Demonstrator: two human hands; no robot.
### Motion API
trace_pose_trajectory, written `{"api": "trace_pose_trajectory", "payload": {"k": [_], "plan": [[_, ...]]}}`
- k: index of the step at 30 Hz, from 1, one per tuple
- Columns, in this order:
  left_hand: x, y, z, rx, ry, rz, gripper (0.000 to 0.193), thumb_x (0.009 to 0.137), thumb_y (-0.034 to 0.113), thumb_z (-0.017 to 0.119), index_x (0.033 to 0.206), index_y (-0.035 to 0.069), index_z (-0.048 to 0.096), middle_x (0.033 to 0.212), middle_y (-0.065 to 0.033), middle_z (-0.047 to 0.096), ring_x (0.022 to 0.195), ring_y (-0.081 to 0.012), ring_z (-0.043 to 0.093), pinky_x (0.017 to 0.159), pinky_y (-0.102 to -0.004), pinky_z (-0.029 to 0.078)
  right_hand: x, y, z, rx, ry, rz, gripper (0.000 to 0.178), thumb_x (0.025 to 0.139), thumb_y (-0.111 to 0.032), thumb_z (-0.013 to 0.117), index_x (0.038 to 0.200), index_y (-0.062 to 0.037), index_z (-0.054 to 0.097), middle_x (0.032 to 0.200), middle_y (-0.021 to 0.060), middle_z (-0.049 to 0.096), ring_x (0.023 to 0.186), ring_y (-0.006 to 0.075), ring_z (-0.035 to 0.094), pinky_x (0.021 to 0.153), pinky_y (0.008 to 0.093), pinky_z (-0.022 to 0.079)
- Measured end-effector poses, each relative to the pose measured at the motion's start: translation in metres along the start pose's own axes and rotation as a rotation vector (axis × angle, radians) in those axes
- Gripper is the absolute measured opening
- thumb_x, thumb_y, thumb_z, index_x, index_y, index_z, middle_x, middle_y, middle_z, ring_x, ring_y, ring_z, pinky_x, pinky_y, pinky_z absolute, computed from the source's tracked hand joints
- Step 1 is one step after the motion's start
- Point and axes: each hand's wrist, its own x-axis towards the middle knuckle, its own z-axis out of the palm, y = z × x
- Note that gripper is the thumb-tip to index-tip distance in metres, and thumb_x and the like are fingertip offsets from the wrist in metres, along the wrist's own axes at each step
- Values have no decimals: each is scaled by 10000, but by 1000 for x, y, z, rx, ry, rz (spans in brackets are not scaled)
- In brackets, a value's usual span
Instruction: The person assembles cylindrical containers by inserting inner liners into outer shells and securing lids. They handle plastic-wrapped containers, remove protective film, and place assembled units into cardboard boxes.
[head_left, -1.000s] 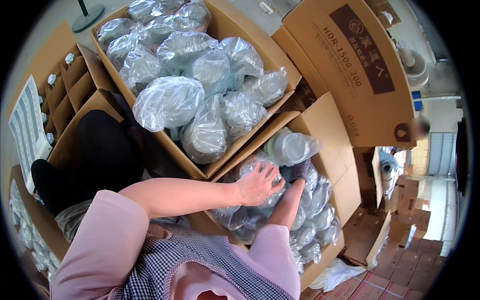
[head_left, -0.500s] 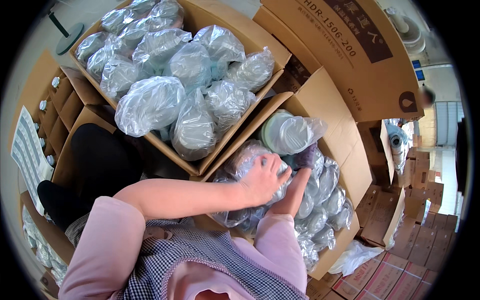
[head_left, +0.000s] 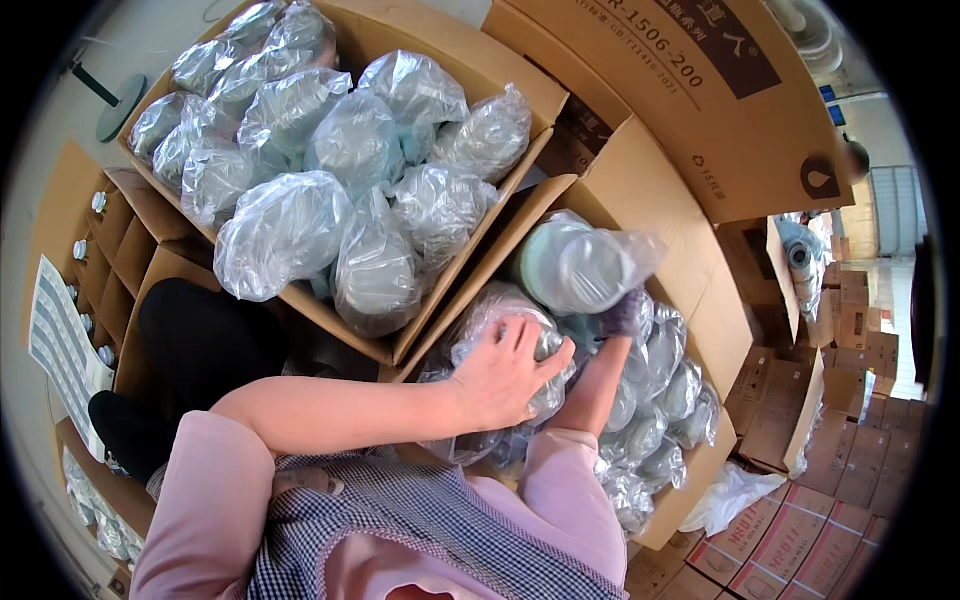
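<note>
My left hand (head_left: 508,370) is bare and reaches across into the right-hand carton (head_left: 690,225). Its fingers curl over a clear plastic-wrapped rounded item (head_left: 485,315). My right hand (head_left: 624,314), in a purple-grey glove, is deep in the same carton, against the lower right side of a bagged cylindrical container (head_left: 585,268). That container is pale green at one end and smeared by motion at the other. The glove's fingers are mostly hidden among the bags. Several more wrapped items (head_left: 655,365) lie close together around my right forearm.
At upper left, an open carton (head_left: 345,335) is filled with wrapped rounded items (head_left: 285,230). A divided carton (head_left: 120,235) and a printed sheet (head_left: 68,345) stand at far left. A large carton (head_left: 690,130) rises behind. Stacked boxes (head_left: 800,540) and a white plastic bag (head_left: 735,500) are at right.
The view has shifted slightly. My left hand keeps its grip on the wrapped item with small finger movement. The bagged container's end has moved and blurred; my gloved hand stays beside it.
</note>
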Motion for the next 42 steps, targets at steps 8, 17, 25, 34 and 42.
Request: {"api": "trace_pose_trajectory", "payload": {"k": [8, 17, 25, 34, 42], "plan": [[8, -18, -15, -278, -190, 14, 850, 760, 570, 711, 1427, 139, 409, 1186, -280, 457, 1058, -431, 483, 921, -484, 433, 8, 47, -18, -307, 110, -6, 395, 821, -150, 536, 1200, -69, 612, 1321, 116, 559, 1269, 290, 460, 1134, 418, 260], [11, -59, 44, -93, -430, -152, 889, 855, 535, 629, 1525, 141, 199, 1522, -350, 44, 1193, -506, 459, 1027, -485, 413, 9, 26, 15, -715, -22, -59, 285, 786, -124, 559, 1026, -68, 703, 1169, 121, 647, 1164, 299, 545, 1109, 422, 297], [11, -59, 56, -275, -403, -231, 962, 802, 684, 598, 1543, 236, 177, 1534, -349, -59, 1413, -530, 116, 1145, -521, 227, 57, -29, -45, -232, 44, -52, 278, 792, -63, 604, 1061, 7, 606, 1022, 177, 659, 966, 371, 605, 851, 415, 473], [-25, -56, 15, -322, 260, 64, 570, 936, 437, 580, 1376, 94, 466, 1401, -266, 362, 1299, -420, 391, 1065, -460, 358, 91, -203, -196, -295, 640, -233, 244, 799, -83, 592, 1003, 43, 554, 896, 249, 595, 864, 434, 573, 765, 480, 450], [-27, -83, -65, -1797, 147, -473, 906, 897, 724, 394, 1443, 2, 350, 1176, -192, 544, 1036, -258, 574, 910, -390, 485, 31, -321, -99, 602, 874, -657, 468, 928, -329, 547, 1244, 16, 521, 1203, 162, 571, 1082, 277, 542, 942, 417, 434]]}}
